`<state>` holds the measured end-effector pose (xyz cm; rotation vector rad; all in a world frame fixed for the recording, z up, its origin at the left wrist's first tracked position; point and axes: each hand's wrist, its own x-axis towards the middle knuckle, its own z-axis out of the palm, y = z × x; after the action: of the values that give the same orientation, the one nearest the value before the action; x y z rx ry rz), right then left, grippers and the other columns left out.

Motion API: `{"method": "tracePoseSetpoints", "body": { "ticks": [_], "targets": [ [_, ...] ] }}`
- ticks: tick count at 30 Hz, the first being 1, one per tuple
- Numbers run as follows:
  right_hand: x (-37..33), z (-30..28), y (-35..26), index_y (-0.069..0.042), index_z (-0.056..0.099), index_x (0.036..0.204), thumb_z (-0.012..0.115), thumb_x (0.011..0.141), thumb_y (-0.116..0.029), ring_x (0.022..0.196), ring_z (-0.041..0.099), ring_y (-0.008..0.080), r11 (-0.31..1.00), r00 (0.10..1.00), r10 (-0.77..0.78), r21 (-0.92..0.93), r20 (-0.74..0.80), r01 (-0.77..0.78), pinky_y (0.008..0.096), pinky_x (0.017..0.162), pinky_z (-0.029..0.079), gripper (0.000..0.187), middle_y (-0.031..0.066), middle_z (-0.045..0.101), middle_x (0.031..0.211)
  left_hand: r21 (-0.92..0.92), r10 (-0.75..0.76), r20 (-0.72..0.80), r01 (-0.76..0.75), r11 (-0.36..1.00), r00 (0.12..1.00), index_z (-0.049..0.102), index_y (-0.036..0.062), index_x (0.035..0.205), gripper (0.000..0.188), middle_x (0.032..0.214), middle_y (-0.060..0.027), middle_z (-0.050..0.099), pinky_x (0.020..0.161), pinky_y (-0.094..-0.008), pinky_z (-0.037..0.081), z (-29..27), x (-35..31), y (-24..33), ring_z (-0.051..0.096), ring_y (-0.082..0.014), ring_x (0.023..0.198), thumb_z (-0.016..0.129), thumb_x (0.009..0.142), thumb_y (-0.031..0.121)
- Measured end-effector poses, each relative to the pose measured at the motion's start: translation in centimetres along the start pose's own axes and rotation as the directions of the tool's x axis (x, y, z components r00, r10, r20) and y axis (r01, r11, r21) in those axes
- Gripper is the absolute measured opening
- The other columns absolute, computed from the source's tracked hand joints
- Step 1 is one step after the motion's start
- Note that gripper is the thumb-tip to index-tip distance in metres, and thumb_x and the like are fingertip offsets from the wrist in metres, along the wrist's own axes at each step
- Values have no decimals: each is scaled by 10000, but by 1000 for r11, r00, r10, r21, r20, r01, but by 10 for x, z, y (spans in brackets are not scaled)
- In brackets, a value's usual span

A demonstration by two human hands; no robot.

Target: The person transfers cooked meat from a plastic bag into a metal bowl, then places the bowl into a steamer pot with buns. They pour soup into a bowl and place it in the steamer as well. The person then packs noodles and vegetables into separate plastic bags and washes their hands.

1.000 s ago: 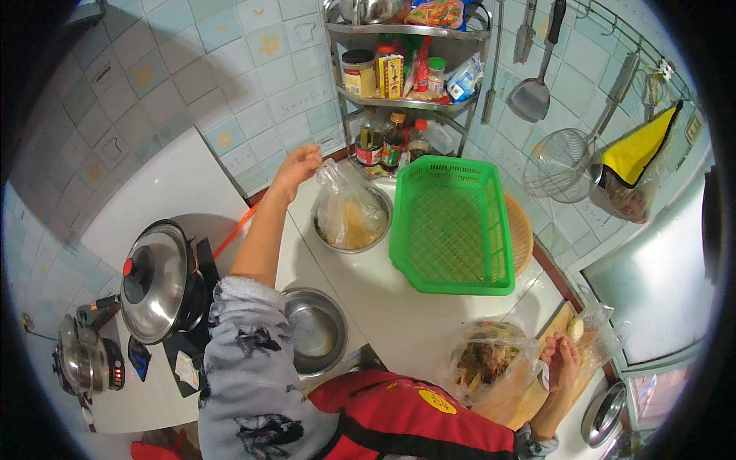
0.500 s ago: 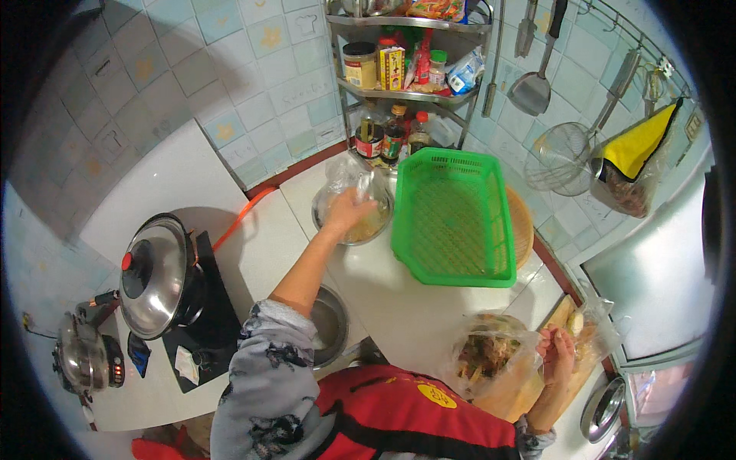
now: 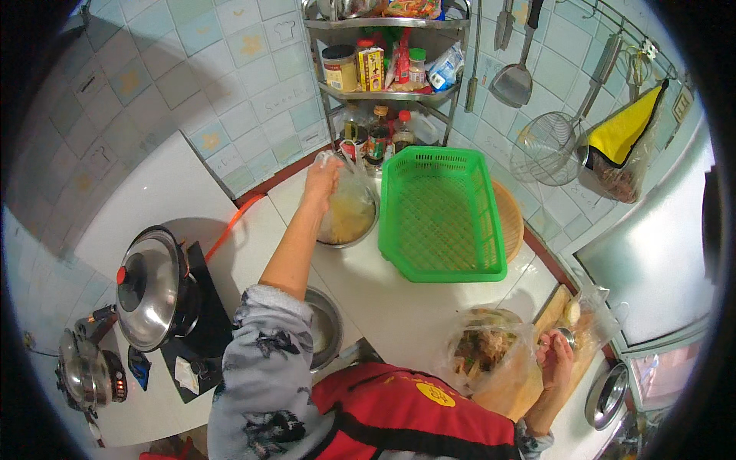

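My left hand (image 3: pixel 320 186) is closed on the gathered top of a clear plastic bag (image 3: pixel 349 192). Pale yellowish stuff fills the bag's lower part, which rests in a steel bowl (image 3: pixel 373 222) at the back of the counter. At the right, my right hand (image 3: pixel 556 359) is closed round a small metal spoon (image 3: pixel 566 336), whose rounded shiny end shows above the fingers. Just left of that hand, an open clear bag (image 3: pixel 458 359) holds brown, mixed food (image 3: pixel 487 345). Part of the wooden cutting board (image 3: pixel 529 399) shows beneath bag and hand.
A green plastic basket (image 3: pixel 443 215) overlaps a round woven tray (image 3: pixel 510 222). Another steel bowl (image 3: pixel 330 330) stands by my left forearm. On the left, a lidded wok (image 3: pixel 157 284) sits on a black cooktop (image 3: pixel 203 307). Bottles (image 3: pixel 377 136) stand under the corner rack (image 3: pixel 399 95).
My left hand has moved up and leftward, pulling the bag's top upright over the bowl. At my right hand, the spoon's rounded end has come into sight. The view has shifted slightly.
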<state>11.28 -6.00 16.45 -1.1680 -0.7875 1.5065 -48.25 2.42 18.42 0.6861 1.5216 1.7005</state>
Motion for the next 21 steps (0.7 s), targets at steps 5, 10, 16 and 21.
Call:
{"method": "tracePoseSetpoints", "body": {
  "ticks": [5,10,16,21],
  "targets": [
    [5,5,5,-25,573,1004,526,889,-172,626,603,122,1000,999,-6,-3,32,7,252,572,533,192,104,647,868,369,-46,9,39,929,999,415,77,1164,484,623,8,457,401,-242,264,27,12,-13,367,-74,473,666,784,243],
    [3,14,8,-34,579,960,537,885,-192,613,597,110,1000,1000,18,1,25,-18,235,541,524,179,90,638,854,540,-247,262,70,839,933,539,100,822,217,546,16,436,380,-244,234,34,40,-27,331,-69,422,676,760,256],
    [0,7,7,-32,581,982,531,886,-178,624,598,115,1000,1000,0,-23,18,1,240,566,514,181,100,645,866,87,-125,77,118,989,989,418,131,592,370,493,26,369,367,-252,217,10,33,-1,292,-96,381,499,870,360],
    [3,13,6,-24,572,979,528,885,-175,615,591,109,999,999,16,-45,51,-14,226,548,506,184,90,637,858,-90,32,52,-27,996,998,404,127,607,322,502,31,339,371,-249,227,16,3,75,296,-93,387,438,899,260]
  ]
}}
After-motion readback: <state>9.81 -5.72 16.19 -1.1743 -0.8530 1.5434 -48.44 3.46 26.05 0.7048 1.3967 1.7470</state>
